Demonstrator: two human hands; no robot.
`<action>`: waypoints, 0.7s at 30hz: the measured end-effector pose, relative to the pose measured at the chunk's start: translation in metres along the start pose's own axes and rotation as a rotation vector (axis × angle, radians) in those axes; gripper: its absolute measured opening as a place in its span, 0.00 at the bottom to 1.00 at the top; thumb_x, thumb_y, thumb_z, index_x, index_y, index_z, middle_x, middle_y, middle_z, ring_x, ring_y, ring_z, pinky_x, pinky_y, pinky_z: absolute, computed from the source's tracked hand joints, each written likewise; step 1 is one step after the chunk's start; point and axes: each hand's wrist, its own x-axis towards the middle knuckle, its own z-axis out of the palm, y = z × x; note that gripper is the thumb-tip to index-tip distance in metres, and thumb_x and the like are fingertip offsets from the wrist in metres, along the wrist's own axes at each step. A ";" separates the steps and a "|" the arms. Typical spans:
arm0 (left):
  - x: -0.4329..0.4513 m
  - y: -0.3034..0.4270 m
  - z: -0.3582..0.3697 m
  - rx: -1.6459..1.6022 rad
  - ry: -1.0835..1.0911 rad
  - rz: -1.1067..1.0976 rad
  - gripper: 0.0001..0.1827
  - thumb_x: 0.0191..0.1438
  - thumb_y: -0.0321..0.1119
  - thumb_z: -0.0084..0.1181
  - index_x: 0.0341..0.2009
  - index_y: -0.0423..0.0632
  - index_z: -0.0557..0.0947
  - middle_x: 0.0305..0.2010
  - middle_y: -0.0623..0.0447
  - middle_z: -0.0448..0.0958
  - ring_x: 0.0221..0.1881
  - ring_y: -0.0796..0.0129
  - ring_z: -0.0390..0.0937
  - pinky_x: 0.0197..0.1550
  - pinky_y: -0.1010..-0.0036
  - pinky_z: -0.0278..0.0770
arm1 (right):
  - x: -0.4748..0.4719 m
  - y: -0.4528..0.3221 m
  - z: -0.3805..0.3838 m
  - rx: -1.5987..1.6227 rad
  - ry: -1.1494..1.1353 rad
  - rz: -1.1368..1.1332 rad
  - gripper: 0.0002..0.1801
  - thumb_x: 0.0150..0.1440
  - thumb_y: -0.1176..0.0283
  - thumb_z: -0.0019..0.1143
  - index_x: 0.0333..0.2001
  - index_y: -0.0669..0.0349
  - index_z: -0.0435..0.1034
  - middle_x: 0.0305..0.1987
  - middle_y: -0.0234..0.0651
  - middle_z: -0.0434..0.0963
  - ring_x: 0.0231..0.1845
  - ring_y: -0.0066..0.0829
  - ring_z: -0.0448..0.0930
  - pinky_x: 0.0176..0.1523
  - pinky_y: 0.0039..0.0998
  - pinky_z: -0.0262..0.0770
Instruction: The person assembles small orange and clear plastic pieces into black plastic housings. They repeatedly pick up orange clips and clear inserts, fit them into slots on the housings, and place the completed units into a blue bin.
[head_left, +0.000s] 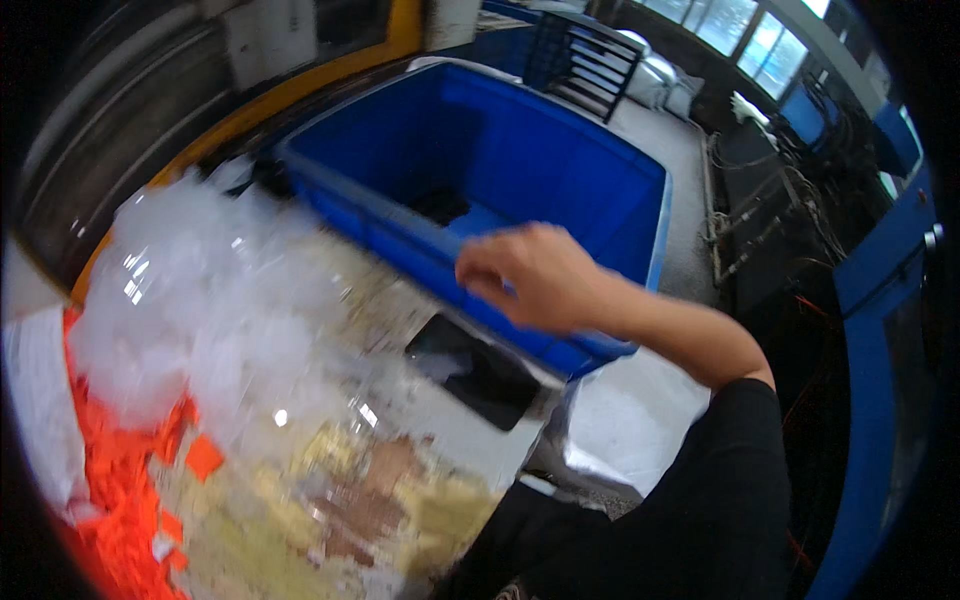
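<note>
My right hand (536, 281) is over the near rim of a large blue plastic bin (337, 199). Its fingers are loosely curled, with a small gap between thumb and fingers and nothing visible in them; motion blurs them. A dark thing (439, 204) lies inside the bin, too shadowed to name. Close below the hand, a flat black tablet-like slab (476, 371) rests on the stained, pale work surface (457, 442). To the left spreads a heap of clear plastic pieces (202, 300). My left hand is out of view.
Bright orange pieces (124, 480) lie along the left edge beside white sheet material (45, 405). A white sack (630, 420) stands by the bin's near right corner. Beyond are a black slatted crate (592, 67) and several filled sacks (660, 82). Cables (817, 180) hang at right.
</note>
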 end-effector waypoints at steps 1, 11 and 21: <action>0.005 0.008 -0.002 0.020 -0.009 0.008 0.25 0.61 0.49 0.43 0.52 0.42 0.74 0.52 0.40 0.72 0.52 0.48 0.69 0.53 0.55 0.68 | 0.026 0.037 -0.005 -0.025 -0.035 0.102 0.09 0.52 0.69 0.54 0.36 0.61 0.72 0.32 0.41 0.77 0.33 0.44 0.79 0.33 0.40 0.76; 0.079 0.040 0.057 0.148 0.086 -0.002 0.22 0.61 0.42 0.44 0.56 0.42 0.70 0.56 0.41 0.70 0.56 0.49 0.67 0.59 0.56 0.61 | 0.128 0.294 0.239 -0.782 -0.873 0.043 0.63 0.32 0.56 0.77 0.67 0.42 0.41 0.70 0.38 0.47 0.72 0.43 0.45 0.67 0.47 0.52; 0.028 0.007 0.045 0.017 0.232 -0.303 0.23 0.62 0.34 0.44 0.60 0.41 0.65 0.59 0.42 0.67 0.59 0.50 0.66 0.66 0.58 0.54 | 0.081 0.364 0.352 -0.566 -0.510 -0.264 0.39 0.57 0.59 0.50 0.70 0.47 0.46 0.71 0.47 0.51 0.71 0.45 0.51 0.66 0.58 0.45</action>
